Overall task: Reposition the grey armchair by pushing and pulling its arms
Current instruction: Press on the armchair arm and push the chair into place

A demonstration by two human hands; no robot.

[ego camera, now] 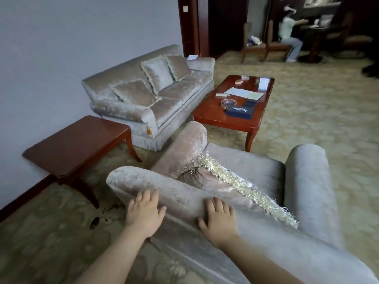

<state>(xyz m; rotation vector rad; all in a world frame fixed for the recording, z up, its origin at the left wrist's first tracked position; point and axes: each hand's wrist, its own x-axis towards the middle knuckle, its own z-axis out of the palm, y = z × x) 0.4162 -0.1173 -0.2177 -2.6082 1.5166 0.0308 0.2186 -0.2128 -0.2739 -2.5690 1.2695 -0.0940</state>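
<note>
The grey velvet armchair (256, 167) stands right in front of me, seen from behind its back. Its top rail (176, 189) runs from left to lower right. Its left arm (184, 148) and right arm (307, 181) point away from me. A fringed cushion (223, 181) leans on the seat against the back. My left hand (144, 212) lies flat on the back's top edge, fingers spread. My right hand (218, 219) presses flat on the same edge a little to the right. Neither hand wraps around anything.
A dark wooden side table (75, 144) stands to the left by the wall. A matching sofa (147, 95) sits beyond it. A wooden coffee table (233, 111) with papers and a box stands just ahead of the armchair. A person sits at a desk far back right (289, 35). Carpet opens to the right.
</note>
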